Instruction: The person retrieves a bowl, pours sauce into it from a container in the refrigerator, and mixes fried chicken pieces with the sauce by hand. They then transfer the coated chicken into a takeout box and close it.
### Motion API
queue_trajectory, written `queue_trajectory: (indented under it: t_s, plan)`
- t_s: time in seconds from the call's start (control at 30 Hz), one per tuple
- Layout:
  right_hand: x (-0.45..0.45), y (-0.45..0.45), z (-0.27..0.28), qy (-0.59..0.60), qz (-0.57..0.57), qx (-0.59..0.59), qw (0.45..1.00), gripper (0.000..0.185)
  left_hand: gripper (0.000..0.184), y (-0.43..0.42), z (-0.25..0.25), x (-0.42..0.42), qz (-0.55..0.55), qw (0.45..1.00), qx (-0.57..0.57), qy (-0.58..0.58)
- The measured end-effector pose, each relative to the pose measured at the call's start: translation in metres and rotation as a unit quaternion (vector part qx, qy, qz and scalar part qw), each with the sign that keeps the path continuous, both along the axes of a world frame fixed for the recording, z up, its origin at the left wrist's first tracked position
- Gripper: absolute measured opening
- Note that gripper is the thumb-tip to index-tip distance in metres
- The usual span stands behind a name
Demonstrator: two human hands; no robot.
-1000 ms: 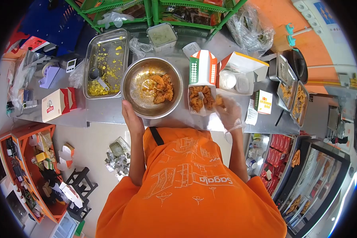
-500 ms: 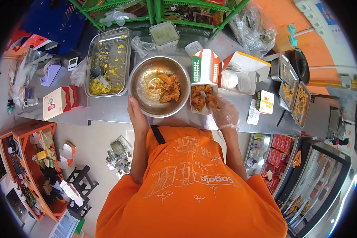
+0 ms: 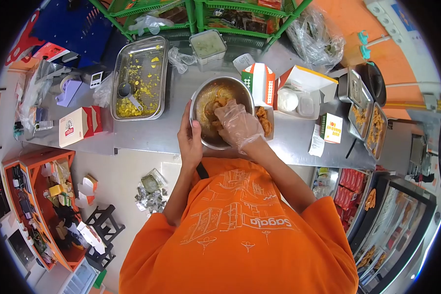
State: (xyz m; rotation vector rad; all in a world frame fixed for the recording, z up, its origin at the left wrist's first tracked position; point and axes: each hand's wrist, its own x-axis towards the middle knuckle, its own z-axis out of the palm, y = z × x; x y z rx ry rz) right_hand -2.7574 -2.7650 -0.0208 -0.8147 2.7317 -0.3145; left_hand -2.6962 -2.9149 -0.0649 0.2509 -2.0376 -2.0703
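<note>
The left hand (image 3: 190, 139) clasps the stainless steel bowl (image 3: 237, 88) by its left side, over the table (image 3: 294, 144); the right hand (image 3: 236, 120), in a clear plastic glove (image 3: 248, 130), reaches among the fried chicken pieces (image 3: 212, 109) inside. Whether that grip has closed on one, I cannot tell. With only one hand bracing, a hard push could tip or slide the bowl — perhaps into the chicken carton (image 3: 261, 81) close beside it — and the loose, greasy-looking glove could let a piece slip.
</note>
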Motion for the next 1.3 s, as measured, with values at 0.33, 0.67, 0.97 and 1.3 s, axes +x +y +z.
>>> queue_trajectory:
  t_s: [0.33,0.67,0.97,1.3]
  plan:
    - [-0.008,0.063,-0.008,0.019,-0.121,-0.323,0.938,0.042,0.055,-0.001,0.005,-0.009,0.013,0.999,-0.006,-0.03]
    - [0.012,0.093,-0.048,-0.012,-0.068,-0.109,0.992,0.038,0.059,-0.034,-0.025,0.003,0.11,0.988,0.062,-0.086]
    - [0.017,0.082,-0.027,0.012,-0.138,-0.107,0.985,0.033,0.059,-0.038,-0.02,0.005,0.157,0.975,0.145,-0.059]
    - [0.006,0.129,-0.038,-0.031,-0.236,-0.096,0.966,0.03,0.057,-0.036,-0.017,0.002,0.126,0.976,0.172,-0.037]
